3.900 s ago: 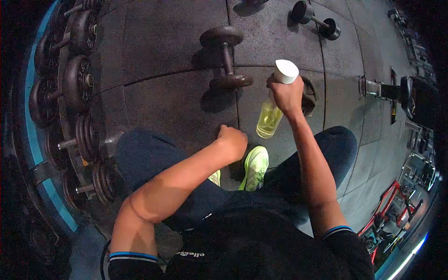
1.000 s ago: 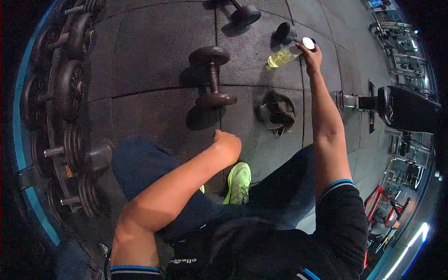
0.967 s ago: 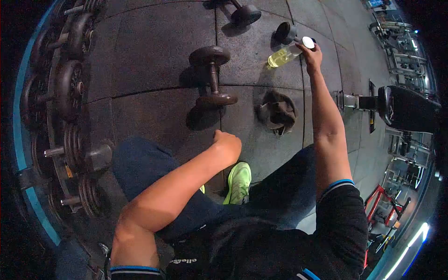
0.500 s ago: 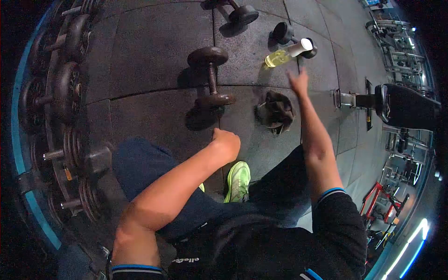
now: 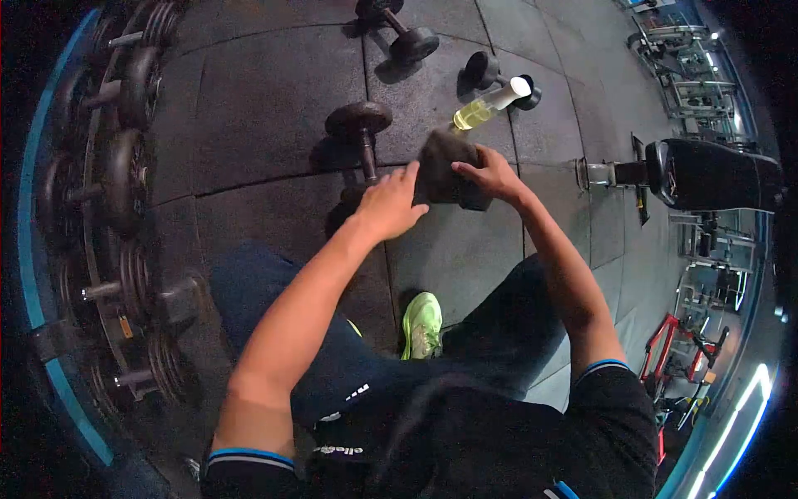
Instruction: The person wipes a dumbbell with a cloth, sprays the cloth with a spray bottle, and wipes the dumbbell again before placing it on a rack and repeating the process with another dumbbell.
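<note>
My right hand [image 5: 495, 176] grips a dark cloth [image 5: 449, 170] by its right side, thumb on the near face. The cloth hangs spread out above the floor, in front of my legs. At its left edge is my left hand [image 5: 389, 204], open, fingers stretched toward the fabric and thumb apart. Just beyond the left hand stands a large dark dumbbell [image 5: 366, 154]; its near end is partly hidden by that hand. A clear bottle [image 5: 478, 111] with yellow liquid and a white cap shows beyond the cloth, overlapping a small dumbbell [image 5: 480, 71] in this view.
Another black dumbbell [image 5: 413, 44] lies farther off. A rack of heavy dumbbells [image 5: 129, 175] runs along the left. To the right are a padded black bench [image 5: 715, 176] and a red-framed machine [image 5: 665, 341]. My bright green shoe [image 5: 422, 323] is on the dark rubber floor.
My right hand has picked the crumpled cloth up off the floor and drawn it inward, where it has spread out. My left hand has reached forward and opened beside it.
</note>
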